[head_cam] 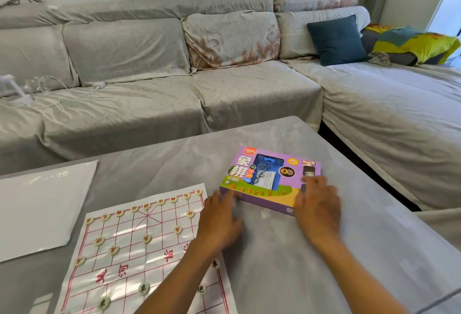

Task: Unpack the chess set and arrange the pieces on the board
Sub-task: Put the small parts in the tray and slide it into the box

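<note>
Reaching for the box, both hands open

Lying nearest on the grey bench (287, 263), the board (139, 246) is a thin sheet with red lines, and round pale pieces (147, 238) sit on it, a row of them along its far edge. The left hand (219, 218) crosses the board's right edge, its grip open, fingers straight and spread, fingertips touching the near left corner of the box (269, 179). The right hand (316, 204) lies on the box's near right part, its grip open too, fingers flat on the lid; it is blurred. The purple box lies flat on the bench, just beyond and to the right of the board. Left of the board lies a white bag (37, 209). Beyond the bench stands a sofa (199, 89) with a blue cushion (336, 40).
</note>
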{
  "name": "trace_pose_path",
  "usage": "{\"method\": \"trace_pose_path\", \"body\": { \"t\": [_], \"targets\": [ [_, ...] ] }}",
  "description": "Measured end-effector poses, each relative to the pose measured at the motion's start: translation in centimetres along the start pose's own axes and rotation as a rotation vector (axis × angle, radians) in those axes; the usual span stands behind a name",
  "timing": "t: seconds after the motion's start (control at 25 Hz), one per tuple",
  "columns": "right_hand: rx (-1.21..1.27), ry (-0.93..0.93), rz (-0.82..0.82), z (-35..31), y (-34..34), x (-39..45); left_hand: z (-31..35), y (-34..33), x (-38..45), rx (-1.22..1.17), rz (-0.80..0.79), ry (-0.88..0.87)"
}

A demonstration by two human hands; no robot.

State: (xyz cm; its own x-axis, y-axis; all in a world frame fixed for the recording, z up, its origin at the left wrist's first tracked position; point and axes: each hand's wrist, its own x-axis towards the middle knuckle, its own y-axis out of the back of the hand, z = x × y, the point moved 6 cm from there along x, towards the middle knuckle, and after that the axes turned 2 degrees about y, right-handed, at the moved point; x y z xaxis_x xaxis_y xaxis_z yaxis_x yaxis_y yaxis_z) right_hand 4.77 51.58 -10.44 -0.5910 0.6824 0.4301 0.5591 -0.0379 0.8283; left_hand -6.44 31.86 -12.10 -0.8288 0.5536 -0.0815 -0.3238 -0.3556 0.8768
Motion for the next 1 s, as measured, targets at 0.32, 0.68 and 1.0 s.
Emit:
{"method": "trace_pose_path", "body": {
  "t": [0.32, 0.68, 1.0],
  "targets": [
    [-0.171, 0.114, -0.431, -4.6, -5.0, -1.9, 0.6, 1.1, 2.0, 0.104, 0.066, -0.082],
    [0.004, -0.053, -0.447, -1.4, -9.4, 9.4, -2.1, 1.4, 11.9, 0.314, -0.265, 0.001],
    [0.032, -0.133, -0.401, -0.8, -12.5, 14.9, -3.3, 0.1, 13.7, 0.425, -0.279, -0.086]
  ]
}}
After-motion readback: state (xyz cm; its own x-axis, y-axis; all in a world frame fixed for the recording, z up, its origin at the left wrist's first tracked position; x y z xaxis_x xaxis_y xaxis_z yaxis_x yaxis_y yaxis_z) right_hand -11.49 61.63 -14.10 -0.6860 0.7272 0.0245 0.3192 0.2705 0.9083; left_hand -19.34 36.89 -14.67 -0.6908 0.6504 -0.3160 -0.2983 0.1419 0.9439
